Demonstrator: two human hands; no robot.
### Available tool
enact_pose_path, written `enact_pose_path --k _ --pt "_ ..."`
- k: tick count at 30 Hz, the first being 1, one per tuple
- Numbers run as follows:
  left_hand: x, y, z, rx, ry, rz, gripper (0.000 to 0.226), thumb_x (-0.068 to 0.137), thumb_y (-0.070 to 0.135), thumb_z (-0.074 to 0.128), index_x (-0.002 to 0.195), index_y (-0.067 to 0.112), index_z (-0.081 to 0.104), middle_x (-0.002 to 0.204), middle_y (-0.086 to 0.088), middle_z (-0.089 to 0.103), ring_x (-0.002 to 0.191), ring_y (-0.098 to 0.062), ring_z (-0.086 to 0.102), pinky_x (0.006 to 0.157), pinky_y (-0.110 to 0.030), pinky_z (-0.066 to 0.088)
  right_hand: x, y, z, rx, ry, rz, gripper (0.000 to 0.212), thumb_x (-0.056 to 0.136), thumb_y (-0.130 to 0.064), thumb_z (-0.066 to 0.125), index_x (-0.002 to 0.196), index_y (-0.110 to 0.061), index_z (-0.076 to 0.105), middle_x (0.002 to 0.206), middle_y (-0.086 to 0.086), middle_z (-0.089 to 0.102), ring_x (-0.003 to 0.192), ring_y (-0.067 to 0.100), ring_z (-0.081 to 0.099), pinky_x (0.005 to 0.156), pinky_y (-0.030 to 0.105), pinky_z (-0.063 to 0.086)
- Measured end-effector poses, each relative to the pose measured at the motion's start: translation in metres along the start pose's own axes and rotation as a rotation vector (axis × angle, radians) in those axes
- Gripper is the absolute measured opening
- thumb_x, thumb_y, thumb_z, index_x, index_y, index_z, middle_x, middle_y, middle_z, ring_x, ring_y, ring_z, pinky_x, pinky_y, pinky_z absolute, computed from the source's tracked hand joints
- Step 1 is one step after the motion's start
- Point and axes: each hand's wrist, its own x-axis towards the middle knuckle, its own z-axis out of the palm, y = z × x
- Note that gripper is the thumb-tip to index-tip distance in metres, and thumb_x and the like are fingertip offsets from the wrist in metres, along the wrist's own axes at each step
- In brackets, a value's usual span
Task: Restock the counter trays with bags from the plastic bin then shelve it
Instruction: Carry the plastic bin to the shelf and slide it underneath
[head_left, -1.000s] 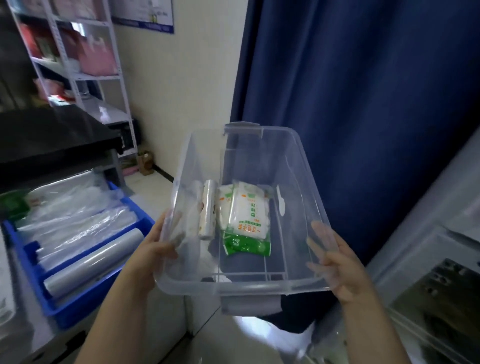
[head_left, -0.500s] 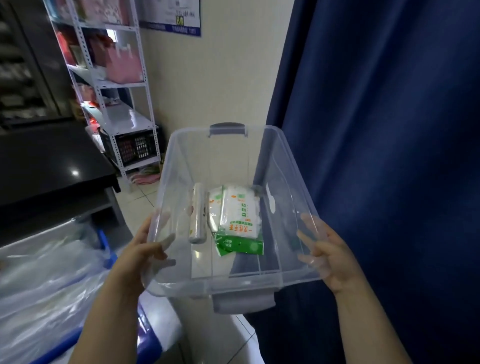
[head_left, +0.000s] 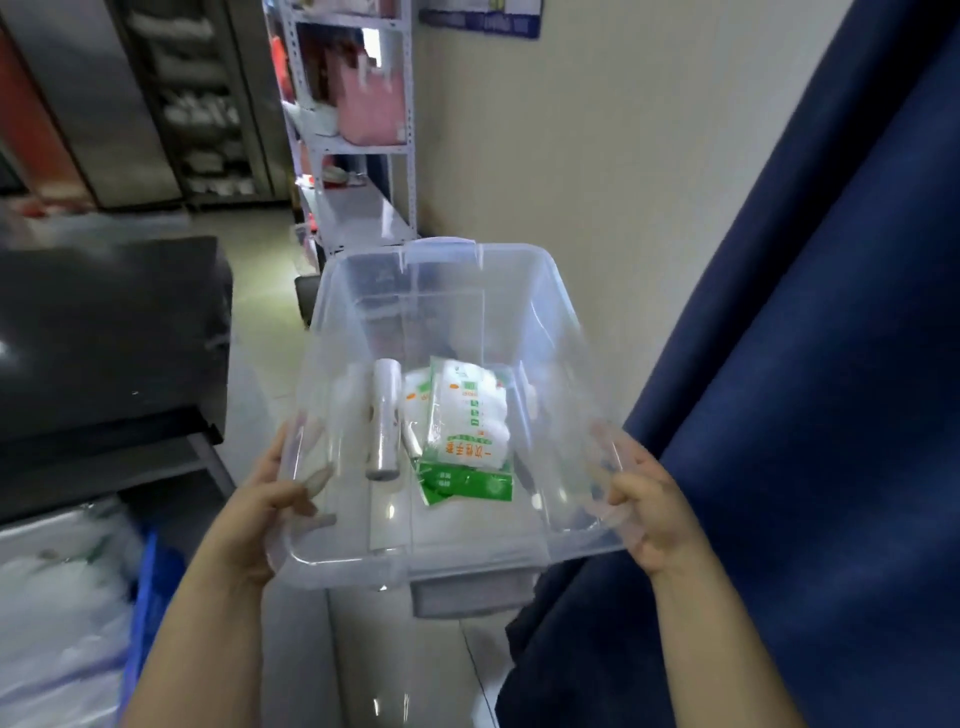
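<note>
I hold a clear plastic bin (head_left: 550, 291) in the air in front of me, with grey latches at its near and far ends. My left hand (head_left: 260, 514) grips its left wall and my right hand (head_left: 649, 514) grips its right wall. Inside lie a small roll of clear bags (head_left: 383, 421) and white-and-green packets of gloves (head_left: 467, 431). At the lower left a blue counter tray (head_left: 148, 597) holds clear plastic bags (head_left: 57, 597).
A white metal shelf rack (head_left: 358, 150) with pink bags stands ahead against the cream wall. A dark blue curtain (head_left: 805, 364) hangs at the right. A black counter unit (head_left: 109, 332) is at the left, with dark cabinets behind it. Tiled floor lies between.
The view has swung left with the bin, away from the curtain toward the shelf rack. The blue tray has slid to the lower left edge. Both hands keep their grip.
</note>
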Motion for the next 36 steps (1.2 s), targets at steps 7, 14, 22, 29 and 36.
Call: enact_pose_path --k 7,14,22,29,36 --pt "0.064 0.004 0.044 0.046 0.188 0.064 0.099 0.044 -0.006 0.051 0.127 0.048 0.053 0.135 0.014 0.053 0.122 -0.028 0.052 0.086 -0.055 0.045 0.149 -0.038 -0.007 -0.084 -0.237 0.016 0.065 0.073 0.018 0.037 0.115 -0.023 0.066 0.111 -0.002 0.07 0.112 0.034 0.057 0.094 0.041 0.046" --pt "0.142 0.0 0.054 0.043 0.347 0.047 0.098 0.057 -0.021 0.036 0.127 0.043 0.055 0.133 0.005 0.058 0.122 -0.031 0.053 0.092 -0.053 0.04 0.266 -0.028 -0.007 -0.173 -0.406 0.02 0.083 0.074 0.025 0.039 0.134 -0.032 0.049 0.123 -0.014 0.064 0.106 0.008 0.063 0.064 0.015 0.052" --pt "0.313 0.039 0.016 0.051 0.395 0.021 0.091 0.068 -0.025 0.028 0.126 0.043 0.051 0.119 0.022 0.056 0.104 -0.023 0.059 0.069 -0.04 0.045 0.431 -0.025 0.058 -0.188 -0.429 0.066 0.078 0.066 0.011 0.05 0.124 -0.04 0.057 0.118 -0.017 0.066 0.094 0.016 0.06 0.063 0.023 0.048" --pt "0.48 0.135 -0.046 -0.004 0.367 0.098 0.089 0.064 -0.019 0.032 0.125 0.041 0.053 0.115 0.023 0.062 0.111 -0.024 0.056 0.068 -0.039 0.043 0.595 -0.049 0.17 -0.203 -0.44 -0.011 0.087 0.07 0.024 0.036 0.118 -0.045 0.06 0.12 -0.014 0.066 0.098 0.012 0.067 0.06 0.018 0.054" --pt "0.594 0.179 -0.102 -0.028 0.378 0.09 0.097 0.045 -0.005 0.043 0.127 0.046 0.053 0.134 0.025 0.049 0.117 -0.018 0.052 0.064 -0.035 0.039 0.735 -0.029 0.254 -0.205 -0.452 0.038 0.096 0.062 0.031 0.026 0.143 -0.021 0.036 0.143 0.004 0.048 0.113 0.019 0.06 0.067 0.022 0.056"
